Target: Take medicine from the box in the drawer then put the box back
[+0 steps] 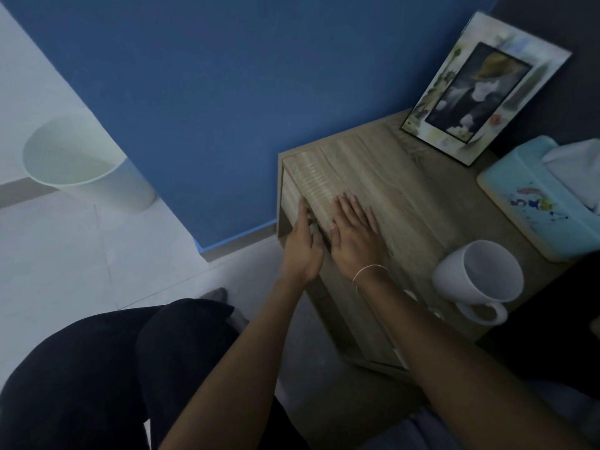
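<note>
A light wooden nightstand [406, 196] stands against the blue wall. Its drawer front [288, 194] sits under the top's left edge and looks closed or nearly closed. My left hand [302, 245] is at that edge, its fingers curled onto the top of the drawer front and a small pale spot showing by the fingertips. My right hand [355, 232] lies flat, palm down with fingers spread, on the nightstand's top right beside the left hand. No medicine box is in sight.
On the nightstand stand a white mug [480, 277] at the near right, a pale blue tissue box [532, 196] and a leaning picture frame [483, 89]. A white bin [87, 160] stands on the tiled floor at left. My dark-clothed knees [113, 368] are below.
</note>
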Tool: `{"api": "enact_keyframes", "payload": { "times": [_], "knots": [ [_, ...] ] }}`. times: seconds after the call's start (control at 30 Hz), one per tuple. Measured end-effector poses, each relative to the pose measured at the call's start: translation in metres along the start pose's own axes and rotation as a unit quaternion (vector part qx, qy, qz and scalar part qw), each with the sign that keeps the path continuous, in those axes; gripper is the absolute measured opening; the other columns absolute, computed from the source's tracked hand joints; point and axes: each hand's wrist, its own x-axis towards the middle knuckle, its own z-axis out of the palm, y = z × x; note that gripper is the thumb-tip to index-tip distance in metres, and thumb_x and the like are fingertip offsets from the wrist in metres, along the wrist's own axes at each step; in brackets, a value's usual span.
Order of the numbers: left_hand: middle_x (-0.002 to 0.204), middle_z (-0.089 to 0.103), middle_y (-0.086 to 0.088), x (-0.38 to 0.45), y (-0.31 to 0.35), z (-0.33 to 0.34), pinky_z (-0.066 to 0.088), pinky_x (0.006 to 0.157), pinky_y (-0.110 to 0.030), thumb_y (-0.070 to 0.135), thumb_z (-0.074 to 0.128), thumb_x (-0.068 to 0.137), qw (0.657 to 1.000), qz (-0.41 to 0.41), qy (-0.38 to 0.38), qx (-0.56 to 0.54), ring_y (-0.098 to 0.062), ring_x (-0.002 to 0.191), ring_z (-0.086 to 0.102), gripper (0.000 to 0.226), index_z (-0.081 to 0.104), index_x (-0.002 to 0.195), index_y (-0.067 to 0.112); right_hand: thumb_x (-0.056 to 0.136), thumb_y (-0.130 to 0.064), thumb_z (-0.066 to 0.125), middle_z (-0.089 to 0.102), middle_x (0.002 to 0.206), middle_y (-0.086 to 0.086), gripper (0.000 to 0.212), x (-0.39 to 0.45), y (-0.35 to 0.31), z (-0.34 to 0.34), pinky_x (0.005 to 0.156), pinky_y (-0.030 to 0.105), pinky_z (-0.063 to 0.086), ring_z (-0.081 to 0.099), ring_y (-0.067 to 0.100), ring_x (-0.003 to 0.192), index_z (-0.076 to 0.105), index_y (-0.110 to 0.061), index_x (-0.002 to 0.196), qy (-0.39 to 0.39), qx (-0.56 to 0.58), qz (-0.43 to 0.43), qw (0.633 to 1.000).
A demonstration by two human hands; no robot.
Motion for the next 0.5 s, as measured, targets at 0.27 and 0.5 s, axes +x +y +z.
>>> {"api": "enact_keyframes", "payload": {
  "times": [0.27, 0.5],
  "knots": [
    [0.162, 0.002, -0.010, -0.001, -0.010, -0.015, 0.001, 0.121, -0.044, 0.030, 0.025, 0.102, 0.960, 0.072, 0.005, 0.270, -0.029, 0.149, -0.001, 0.055, 0.004, 0.152, 0.016, 0.090, -0.019, 0.032, 0.038, 0.151, 0.016, 0.053, -0.001, -0.002, -0.009, 0.119, 0.049, 0.014, 0.023, 0.031, 0.145, 0.039, -0.003, 0.140, 0.025, 0.036, 0.032, 0.999],
    [0.162, 0.002, -0.008, 0.002, -0.014, -0.050, -0.002, 0.121, -0.042, 0.030, 0.024, 0.102, 0.910, 0.128, -0.115, 0.376, -0.027, 0.150, -0.002, 0.056, 0.000, 0.152, 0.019, 0.094, -0.021, 0.035, 0.036, 0.152, 0.012, 0.050, -0.001, -0.008, -0.014, 0.120, 0.046, 0.017, 0.022, 0.025, 0.145, 0.038, -0.008, 0.142, 0.010, 0.045, 0.052, 0.998]
  ]
}}
